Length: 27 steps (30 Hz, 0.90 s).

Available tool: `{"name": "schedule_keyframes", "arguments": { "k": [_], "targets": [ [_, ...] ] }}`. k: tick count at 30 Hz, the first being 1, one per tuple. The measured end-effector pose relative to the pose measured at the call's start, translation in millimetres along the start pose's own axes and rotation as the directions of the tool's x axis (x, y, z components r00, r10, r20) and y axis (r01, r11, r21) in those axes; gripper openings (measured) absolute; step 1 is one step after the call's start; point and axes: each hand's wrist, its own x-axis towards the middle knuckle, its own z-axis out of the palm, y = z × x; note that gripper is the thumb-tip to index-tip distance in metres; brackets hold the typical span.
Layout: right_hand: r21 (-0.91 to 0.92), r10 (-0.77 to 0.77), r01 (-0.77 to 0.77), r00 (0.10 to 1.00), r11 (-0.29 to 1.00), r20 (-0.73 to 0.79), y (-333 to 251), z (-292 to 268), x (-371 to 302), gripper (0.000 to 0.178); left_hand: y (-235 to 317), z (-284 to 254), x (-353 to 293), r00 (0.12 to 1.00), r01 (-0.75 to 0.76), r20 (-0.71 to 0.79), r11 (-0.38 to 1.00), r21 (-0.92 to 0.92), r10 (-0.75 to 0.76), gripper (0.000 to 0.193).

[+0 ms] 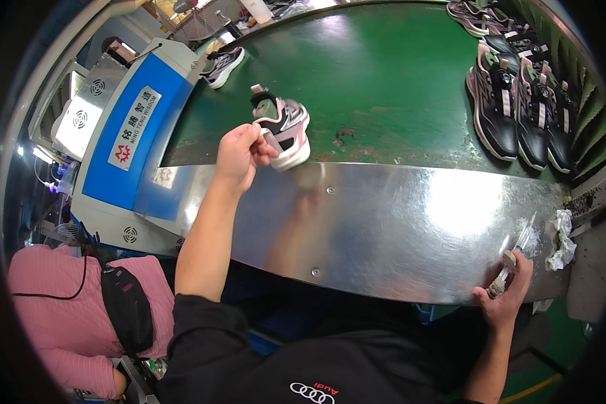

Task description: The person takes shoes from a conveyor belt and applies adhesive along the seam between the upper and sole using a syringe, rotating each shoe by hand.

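Observation:
My left hand (241, 158) is closed in a pinch at the side of a grey, black and pink sneaker (293, 128) with a white sole. That sneaker is tilted and slightly blurred, over the near edge of the green belt (384, 74). Far to the right, my right hand (508, 291) curls round a slim, partly clear tool (501, 277) with a whitish, rough lower end. What kind of tool it is I cannot make out. It is held low over the steel ledge (384, 229), beside a whitish smear.
Another sneaker (222, 67) sits at the belt's far left. Several black sneakers (497, 114) stand in rows at the right. A crumpled white tissue (561, 239) lies on the ledge's right end. The blue-and-white machine housing (131, 135) borders the left. A person in pink (54, 296) is at lower left.

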Motion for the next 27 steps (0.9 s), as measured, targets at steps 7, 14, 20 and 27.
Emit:
{"name": "schedule_keyframes", "arguments": {
  "k": [7,14,20,27],
  "targets": [
    [-0.002,-0.011,0.011,1.000,1.000,-0.001,4,-1,2,0.085,14,69,-143,0.980,0.035,0.198,0.999,-0.021,-0.031,0.023],
    [0.179,0.097,-0.105,0.994,0.978,0.049,12,-18,-6,0.090,-46,118,-170,0.787,0.298,0.605,0.934,-0.196,-0.124,0.019],
    [0.407,0.275,-0.276,0.959,0.871,0.063,9,-42,-22,0.095,-67,67,-49,0.987,0.130,0.097,0.991,-0.029,-0.127,0.024],
    [0.450,0.325,-0.334,0.940,0.828,0.100,-6,-56,-27,0.095,-52,98,-10,0.891,0.297,0.261,0.912,0.284,-0.372,0.032]
  ]
}}
